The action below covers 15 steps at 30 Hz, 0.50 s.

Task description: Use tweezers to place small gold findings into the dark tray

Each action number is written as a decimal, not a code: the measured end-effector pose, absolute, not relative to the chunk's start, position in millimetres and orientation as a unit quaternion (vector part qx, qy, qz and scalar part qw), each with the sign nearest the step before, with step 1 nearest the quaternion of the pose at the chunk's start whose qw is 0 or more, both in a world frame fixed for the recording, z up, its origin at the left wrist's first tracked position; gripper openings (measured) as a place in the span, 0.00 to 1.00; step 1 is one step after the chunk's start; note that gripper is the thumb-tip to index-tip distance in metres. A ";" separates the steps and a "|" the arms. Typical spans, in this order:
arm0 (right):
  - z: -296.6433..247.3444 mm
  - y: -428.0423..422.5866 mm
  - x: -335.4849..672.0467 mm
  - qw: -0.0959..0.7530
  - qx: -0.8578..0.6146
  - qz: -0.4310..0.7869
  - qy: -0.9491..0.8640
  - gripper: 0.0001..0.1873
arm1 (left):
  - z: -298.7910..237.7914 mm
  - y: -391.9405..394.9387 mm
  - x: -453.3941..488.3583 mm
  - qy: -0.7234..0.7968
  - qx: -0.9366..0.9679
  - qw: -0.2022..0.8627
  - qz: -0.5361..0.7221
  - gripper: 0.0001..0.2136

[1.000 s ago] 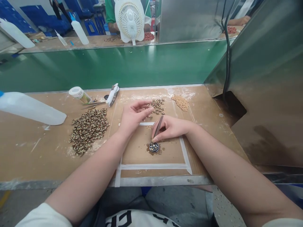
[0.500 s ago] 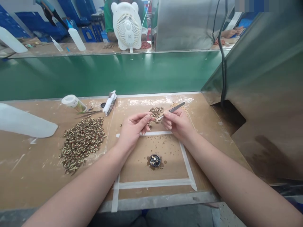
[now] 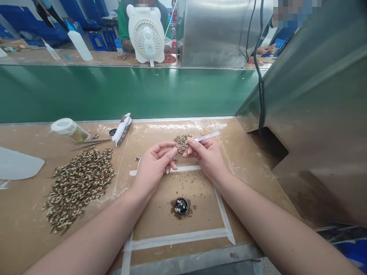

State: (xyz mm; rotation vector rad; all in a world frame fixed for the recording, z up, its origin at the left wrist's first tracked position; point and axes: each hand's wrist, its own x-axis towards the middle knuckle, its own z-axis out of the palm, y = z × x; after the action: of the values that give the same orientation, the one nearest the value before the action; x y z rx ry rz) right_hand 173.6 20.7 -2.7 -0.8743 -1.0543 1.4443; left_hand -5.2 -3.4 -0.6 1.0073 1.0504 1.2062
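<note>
In our right hand (image 3: pixel 210 158), the grip pinches tweezers (image 3: pixel 207 136) near the small pile of pieces (image 3: pixel 180 139); we cannot tell our left hand (image 3: pixel 155 162)'s grip, so we should keep both steady

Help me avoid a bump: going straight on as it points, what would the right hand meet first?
Most likely the left hand: the tweezers in the right hand point toward its fingertips. The small pile of pieces shows just beyond, though depth is hard to judge.

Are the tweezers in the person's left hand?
No, the tweezers are pinched in the right hand, their flat end sticking out past its fingers.
</note>
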 end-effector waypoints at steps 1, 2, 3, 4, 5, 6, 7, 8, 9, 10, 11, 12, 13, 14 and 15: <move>-3.2 21.2 174.3 0.547 -0.370 0.604 -0.447 0.21 | -0.3 -3.6 -5.0 0.448 0.429 0.583 0.525 0.12; -3.7 21.5 175.1 0.550 -0.371 0.597 -0.451 0.20 | 0.1 -3.8 -4.7 0.445 0.424 0.580 0.535 0.12; -3.9 21.4 176.1 0.553 -0.372 0.588 -0.458 0.19 | 0.4 -3.9 -4.5 0.441 0.417 0.575 0.548 0.11; -3.8 20.9 177.1 0.554 -0.373 0.578 -0.469 0.18 | 0.6 -3.8 -4.2 0.438 0.409 0.570 0.562 0.11; -3.3 20.0 178.0 0.553 -0.372 0.568 -0.483 0.16 | 0.7 -3.5 -3.9 0.436 0.400 0.565 0.575 0.10; -2.4 18.8 179.0 0.547 -0.370 0.560 -0.500 0.15 | 0.6 -3.1 -3.5 0.435 0.391 0.559 0.588 0.10; -1.3 17.3 180.0 0.538 -0.366 0.554 -0.520 0.15 | 0.5 -2.6 -3.1 0.434 0.383 0.554 0.598 0.10; 0.1 15.7 181.0 0.525 -0.359 0.551 -0.540 0.15 | 0.3 -2.0 -2.5 0.433 0.378 0.550 0.606 0.10; 1.4 14.2 182.0 0.509 -0.348 0.553 -0.560 0.16 | 0.2 -1.6 -2.0 0.431 0.374 0.548 0.611 0.10; 2.7 12.8 183.1 0.487 -0.334 0.558 -0.582 0.17 | 0.2 -1.2 -1.4 0.430 0.372 0.547 0.614 0.10; 3.7 11.6 184.3 0.460 -0.317 0.565 -0.607 0.18 | 0.4 -1.0 -0.9 0.429 0.371 0.547 0.616 0.09; 4.6 10.7 185.5 0.427 -0.299 0.570 -0.634 0.18 | 0.8 -0.9 -0.6 0.428 0.370 0.547 0.616 0.09; 5.3 10.0 186.7 0.392 -0.281 0.573 -0.662 0.18 | 1.3 -1.0 -0.3 0.428 0.369 0.549 0.616 0.09; 5.8 9.6 187.9 0.355 -0.264 0.570 -0.692 0.17 | 1.9 -1.1 -0.2 0.428 0.366 0.550 0.617 0.08; 6.2 9.5 189.0 0.318 -0.246 0.563 -0.722 0.17 | 2.3 -1.3 -0.2 0.428 0.362 0.551 0.618 0.08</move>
State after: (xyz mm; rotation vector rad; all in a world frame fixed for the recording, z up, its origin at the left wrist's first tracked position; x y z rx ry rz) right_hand 189.0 9.5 6.2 -0.6483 -1.8994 1.4803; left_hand -0.2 -1.3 2.3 0.8573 1.0118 1.4626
